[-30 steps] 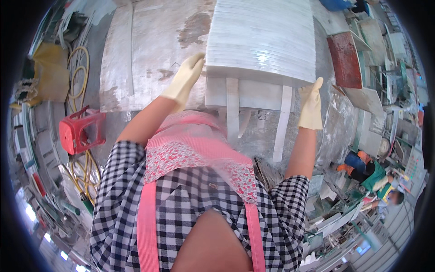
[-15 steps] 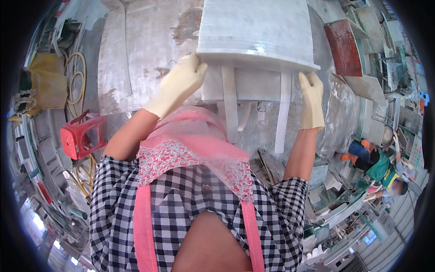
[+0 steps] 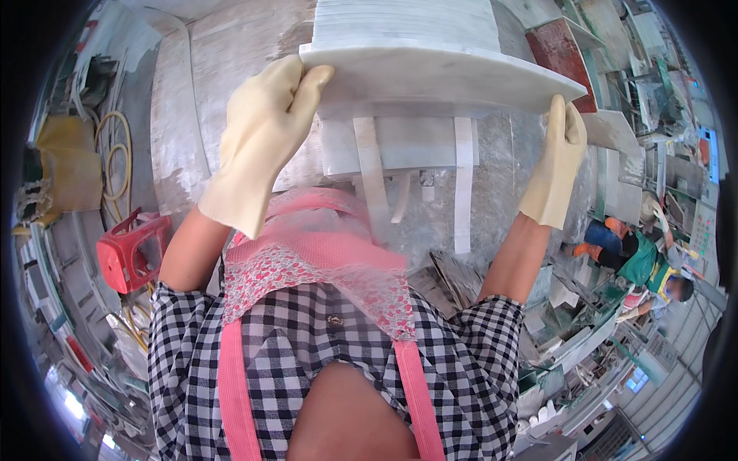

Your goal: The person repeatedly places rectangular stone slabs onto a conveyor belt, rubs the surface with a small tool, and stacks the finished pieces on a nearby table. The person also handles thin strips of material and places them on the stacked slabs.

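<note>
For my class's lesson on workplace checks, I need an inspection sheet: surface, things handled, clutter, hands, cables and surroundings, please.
Surface: large, flat whitish panel, stained.
Things handled: white rectangular slab, tilted at the near end of a stack of thin white slabs.
Clutter: red plastic stool, left.
Hands: cream-gloved left hand holds the slab's left end; cream-gloved right hand holds its right end.
Cables: coiled yellow hose or cable, left; unclear which.
Surroundings: green-clad person, right.

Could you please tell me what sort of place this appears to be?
Probably a stone or tile workshop, judging by the stack of pale slabs, the single slab held in front of it, and the co-worker in green clothing at the right.
</note>
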Demonstrator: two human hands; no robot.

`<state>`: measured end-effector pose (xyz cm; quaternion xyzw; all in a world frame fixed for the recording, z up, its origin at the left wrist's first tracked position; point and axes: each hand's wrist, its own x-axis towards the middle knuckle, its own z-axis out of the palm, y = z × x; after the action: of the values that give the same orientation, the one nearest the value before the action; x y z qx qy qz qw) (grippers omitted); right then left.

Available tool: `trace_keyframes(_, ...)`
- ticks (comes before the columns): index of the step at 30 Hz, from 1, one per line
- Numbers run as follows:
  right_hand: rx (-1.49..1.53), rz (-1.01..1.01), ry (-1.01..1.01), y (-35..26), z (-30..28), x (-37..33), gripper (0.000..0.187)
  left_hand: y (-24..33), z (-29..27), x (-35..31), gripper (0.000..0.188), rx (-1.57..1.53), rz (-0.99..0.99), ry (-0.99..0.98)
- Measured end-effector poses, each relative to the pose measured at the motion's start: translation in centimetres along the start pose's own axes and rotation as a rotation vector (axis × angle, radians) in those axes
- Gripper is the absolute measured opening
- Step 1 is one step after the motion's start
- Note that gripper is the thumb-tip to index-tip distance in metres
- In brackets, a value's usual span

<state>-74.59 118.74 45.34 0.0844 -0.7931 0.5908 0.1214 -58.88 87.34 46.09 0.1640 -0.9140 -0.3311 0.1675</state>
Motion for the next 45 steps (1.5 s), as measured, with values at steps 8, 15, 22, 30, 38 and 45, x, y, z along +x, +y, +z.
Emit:
trace_keyframes(8,-0.551,0.473,-0.152,7.4,-1.1,-6.6,0.055,-6.4,4.5,-4.4,0.048,-0.265,-0.467,-0.605)
trace_keyframes(15,-0.895,0.424,-0.355,13.0,0.2,-5.3,0.055,-10.4,9.8,-4.4,0.05,-0.161,-0.539,-0.729)
trace_keyframes(22,-1.227,0.154,-0.402,10.2,1.9,-5.0,0.047,-8.2,8.7,-1.4,0.047,0.023,-0.465,-0.897)
trace_keyframes(30,-0.434,0.356,0.047,9.8,-1.5,-4.1,0.036,-10.6,7.7,-2.4,0.049,-0.163,-0.563,-0.68)
trace_keyframes(38,-0.067,0.55,0.441,7.9,-5.1,-20.2,0.029,-30.5,5.8,-12.1,0.046,-0.41,-0.886,-0.454)
trace_keyframes(45,-0.069,0.761,0.69,11.0,-6.7,-35.9,0.029,-39.3,3.8,-15.6,0.042,-0.35,-0.983,-0.574)
